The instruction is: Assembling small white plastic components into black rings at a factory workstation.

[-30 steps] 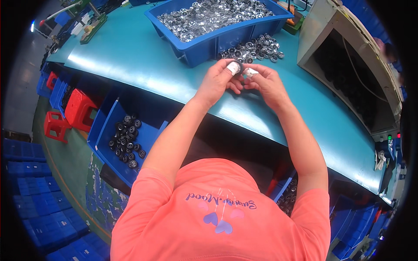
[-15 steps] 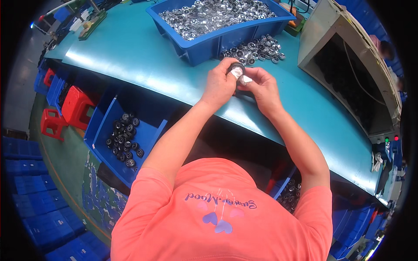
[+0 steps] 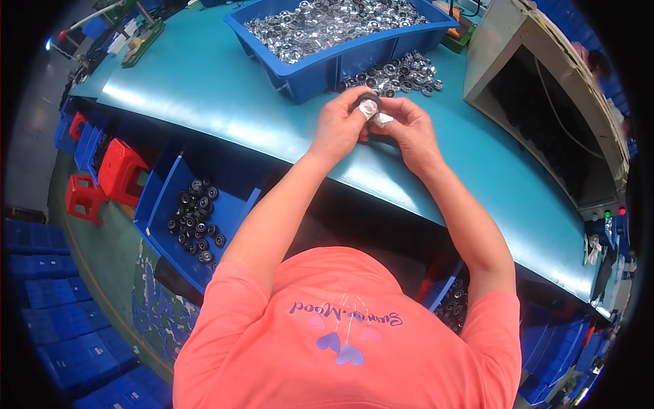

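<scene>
Over the near edge of the teal table, my two hands meet around a small black wheel [image 3: 368, 98]. My left hand [image 3: 336, 129] is closed on it, its thumb across the near face and its fingers curled around the far side. My right hand [image 3: 417, 136] pinches the wheel's right side, though its fingertips are partly hidden. White wrapping [image 3: 368, 109] covers both thumb tips. Just beyond my fingers lies a loose pile of shiny clear-and-black hubs [image 3: 402, 76]. Most of the held wheel's face is hidden by my thumbs.
A large blue bin [image 3: 306, 78] heaped with shiny hubs stands behind the pile. On the right is a beige open-fronted box [image 3: 501, 75]. Below the table at left, a blue bin [image 3: 238, 201] holds several black wheels [image 3: 197, 218]. Red stools [image 3: 122, 170] stand on the floor farther left.
Both hands stay together at nearly the same place, with small shifts of the thumbs and fingers on the wheel. The whole view has shifted slightly.
</scene>
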Tool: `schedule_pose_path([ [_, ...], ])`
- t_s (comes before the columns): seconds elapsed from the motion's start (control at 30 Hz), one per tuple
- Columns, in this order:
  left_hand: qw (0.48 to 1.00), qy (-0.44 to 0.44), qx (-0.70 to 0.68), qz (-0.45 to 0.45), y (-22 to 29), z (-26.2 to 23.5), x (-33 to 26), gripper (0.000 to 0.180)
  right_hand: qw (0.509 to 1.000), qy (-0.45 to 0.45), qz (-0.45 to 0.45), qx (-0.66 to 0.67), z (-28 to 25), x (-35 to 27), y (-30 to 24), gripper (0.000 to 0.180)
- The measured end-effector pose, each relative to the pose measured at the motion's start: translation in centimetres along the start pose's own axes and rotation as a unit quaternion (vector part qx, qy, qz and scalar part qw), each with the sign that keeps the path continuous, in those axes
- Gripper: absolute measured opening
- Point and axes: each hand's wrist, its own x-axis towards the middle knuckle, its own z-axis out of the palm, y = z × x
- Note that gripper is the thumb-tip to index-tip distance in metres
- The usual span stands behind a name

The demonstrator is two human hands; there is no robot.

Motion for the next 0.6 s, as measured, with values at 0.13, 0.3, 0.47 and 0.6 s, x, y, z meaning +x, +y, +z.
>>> schedule_pose_path([
  [0.13, 0.995, 0.043, 0.083, 0.021, 0.7, 0.6, -0.5, 0.016, 1.0, 0.01, 0.005, 0.006, 0.3, -0.3, 0.5, 0.029],
  [0.3, 0.987, 0.088, 0.114, 0.069, 0.7, 1.1, -0.4, 0.015, 1.0, 0.02, -0.01, 0.017, 1.3, -0.8, 0.2, 0.027],
  [0.47, 0.995, 0.062, 0.07, 0.041, 0.5, 0.8, -0.3, 0.022, 0.999, 0.027, -0.004, -0.016, 1.0, -0.4, 0.0, 0.028],
  [0.6, 1.0, -0.016, 0.005, -0.012, 0.2, -0.1, 0.1, 0.035, 0.999, 0.027, 0.02, 0.013, 0.1, 0.2, -0.2, 0.035],
])
